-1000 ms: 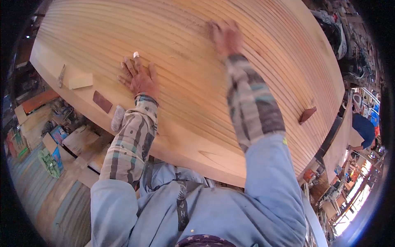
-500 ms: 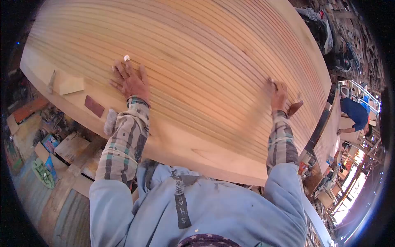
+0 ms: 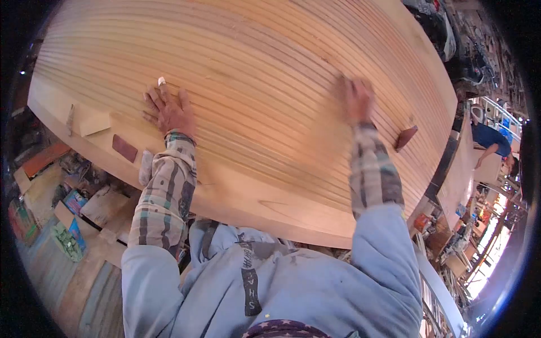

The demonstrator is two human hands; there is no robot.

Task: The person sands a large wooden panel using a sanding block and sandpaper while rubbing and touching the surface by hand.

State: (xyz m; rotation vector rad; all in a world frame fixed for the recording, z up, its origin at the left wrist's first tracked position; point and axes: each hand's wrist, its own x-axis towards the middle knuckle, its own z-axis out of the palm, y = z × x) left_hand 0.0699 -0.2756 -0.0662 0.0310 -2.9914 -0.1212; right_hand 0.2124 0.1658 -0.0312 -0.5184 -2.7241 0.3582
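A large grooved wooden panel (image 3: 265,112) spreads out in front of me. My left hand (image 3: 171,112) lies flat on its left part, fingers spread, with a white wrap on one fingertip. On the panel's right half is my right hand (image 3: 358,100), its fingers bent together along the grooves; what they hold, if anything, is hidden and blurred. A dark red-brown piece (image 3: 406,138) rests below and to the right of that hand. Left of my left forearm lie another red-brown piece (image 3: 124,148) and a whitish rolled piece (image 3: 146,167).
Near the panel's left edge are a pale flat piece (image 3: 95,123) and a thin tool (image 3: 70,120). A person in dark blue (image 3: 491,138) bends over another board (image 3: 457,169) at the far right. Boards and a green bundle (image 3: 66,241) lie at lower left.
My right hand swept down and right across the panel, then moved back up and left a little. My left hand stays flat on the panel. The view has shifted slightly.
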